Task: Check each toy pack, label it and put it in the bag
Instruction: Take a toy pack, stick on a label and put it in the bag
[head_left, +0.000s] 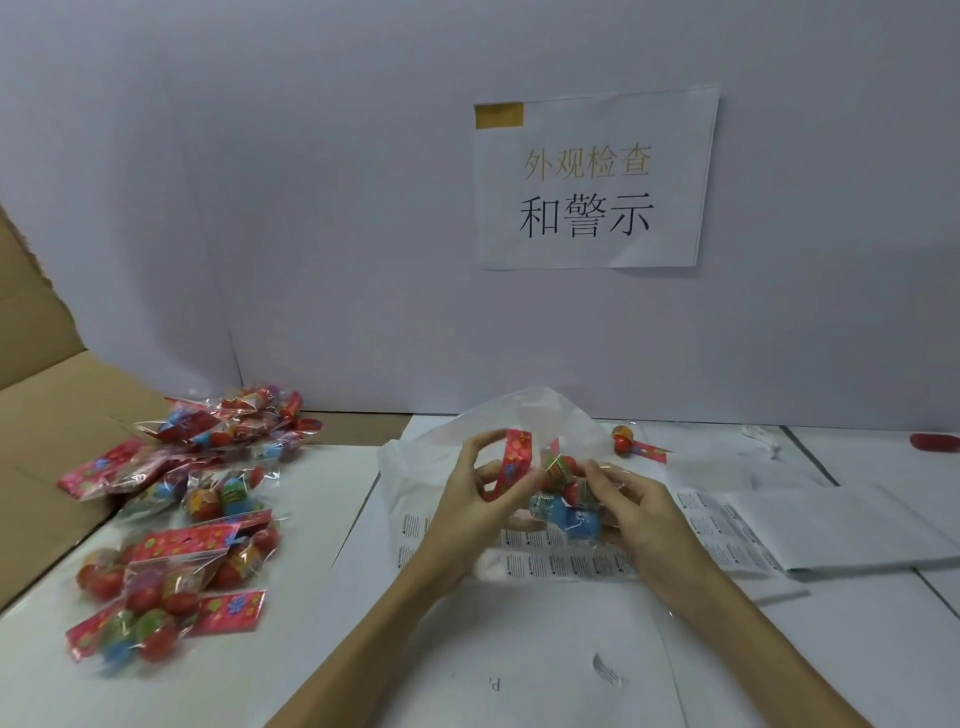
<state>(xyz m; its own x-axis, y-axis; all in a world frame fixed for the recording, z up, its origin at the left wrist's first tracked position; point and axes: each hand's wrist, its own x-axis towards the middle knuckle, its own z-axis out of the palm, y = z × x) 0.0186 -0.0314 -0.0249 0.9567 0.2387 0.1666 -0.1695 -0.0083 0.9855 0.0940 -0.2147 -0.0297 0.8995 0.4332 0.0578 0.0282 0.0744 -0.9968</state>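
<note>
Both hands are holding one crinkly clear toy pack (558, 493) over the label sheets (571, 564): left hand (467, 499) is pinching its red card header, right hand (631, 512) is curling round the round toys. Pack's lying roughly left-right, header leftward. Behind it, a filmy plastic bag (524, 421) is sitting half hidden, contents hard to make out.

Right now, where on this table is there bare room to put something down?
Bare table shows near the front edge, between the forearms. The left is crowded with toy packs; label sheets cover the right, and both hands hold a pack at centre.
</note>
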